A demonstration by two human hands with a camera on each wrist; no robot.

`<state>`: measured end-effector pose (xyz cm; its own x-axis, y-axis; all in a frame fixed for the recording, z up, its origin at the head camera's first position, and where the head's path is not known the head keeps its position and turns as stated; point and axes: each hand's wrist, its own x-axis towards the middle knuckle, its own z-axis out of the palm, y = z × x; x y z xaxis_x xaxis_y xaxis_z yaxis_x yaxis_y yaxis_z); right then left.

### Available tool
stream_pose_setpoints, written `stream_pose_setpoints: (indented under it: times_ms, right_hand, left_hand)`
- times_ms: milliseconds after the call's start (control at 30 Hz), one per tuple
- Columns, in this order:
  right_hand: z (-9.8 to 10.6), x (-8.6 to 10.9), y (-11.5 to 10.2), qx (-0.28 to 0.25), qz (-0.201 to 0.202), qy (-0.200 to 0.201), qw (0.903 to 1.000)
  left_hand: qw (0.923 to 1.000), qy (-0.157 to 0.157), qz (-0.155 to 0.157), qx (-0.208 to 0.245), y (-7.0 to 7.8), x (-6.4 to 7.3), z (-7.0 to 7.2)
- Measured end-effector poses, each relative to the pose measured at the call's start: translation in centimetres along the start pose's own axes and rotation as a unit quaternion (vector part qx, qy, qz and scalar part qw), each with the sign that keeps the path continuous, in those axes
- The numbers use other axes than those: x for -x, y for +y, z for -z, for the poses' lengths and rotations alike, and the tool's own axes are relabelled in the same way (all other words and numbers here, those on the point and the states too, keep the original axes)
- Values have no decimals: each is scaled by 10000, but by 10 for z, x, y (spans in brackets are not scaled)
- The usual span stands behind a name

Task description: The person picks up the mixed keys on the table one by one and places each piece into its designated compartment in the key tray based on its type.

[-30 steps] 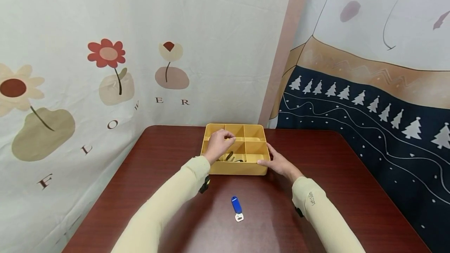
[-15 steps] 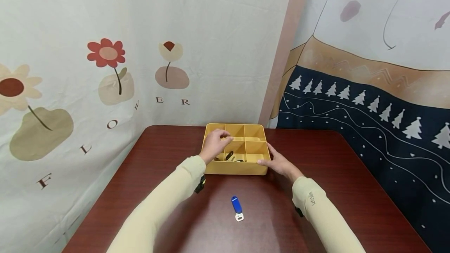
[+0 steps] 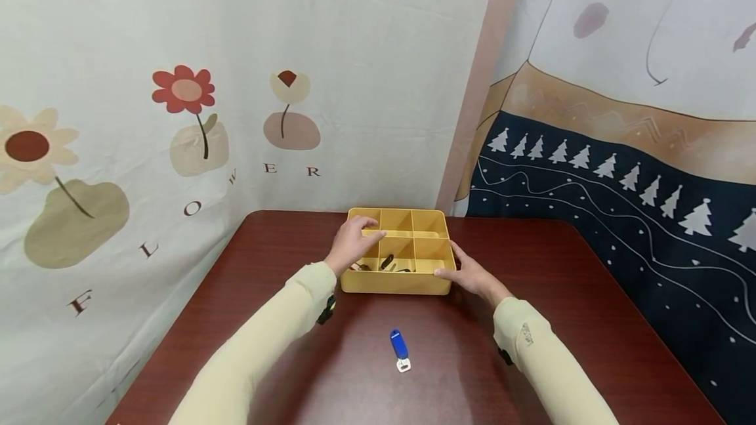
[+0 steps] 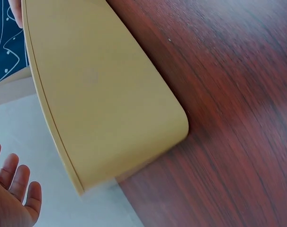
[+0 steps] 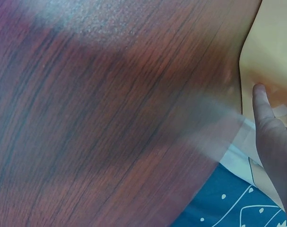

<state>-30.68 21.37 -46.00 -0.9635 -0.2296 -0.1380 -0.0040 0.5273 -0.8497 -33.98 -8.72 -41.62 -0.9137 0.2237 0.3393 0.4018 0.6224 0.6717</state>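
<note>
A yellow divided storage box (image 3: 396,283) sits toward the back of the table. My left hand (image 3: 352,241) hovers over its left compartments, thumb and fingers apart, holding nothing. In the left wrist view the same hand (image 4: 13,194) shows loose fingers beyond the rim of the box (image 4: 101,94). At the front right corner my right hand (image 3: 472,275) holds the box, thumb on the front wall and fingers along the side. The right wrist view shows its thumb (image 5: 262,101) against the yellow wall. A black oblong piece (image 3: 386,262) lies in the front middle compartment.
A small blue tag (image 3: 399,344) with a whitish end lies on the dark red table (image 3: 461,359) in front of the box. Small dark items (image 3: 362,267) lie in the front left compartment. Printed cloth (image 3: 378,84) hangs behind the table.
My left hand has moved left over the box, its thumb and fingers spreading apart. More of the front left compartment shows. The right hand stays at the box corner.
</note>
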Motion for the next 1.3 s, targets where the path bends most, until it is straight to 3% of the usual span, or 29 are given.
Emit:
stream_pose_setpoints:
  times_ms: [333,867,1067,1300]
  right_hand:
    - [-2,3,0,219,129,143,9996]
    - [0,7,0,321,422,133,9985]
    - [8,12,2,634,26,174,9978]
    - [15,22,7,635,-252,211,9974]
  left_hand:
    - [9990,-315,267,-160,-10,11,13]
    - [9959,-654,500,-369,-31,32,20]
    - [9951,-757,580,-267,-41,41,22]
    - [9938,-889,657,68,-51,51,20]
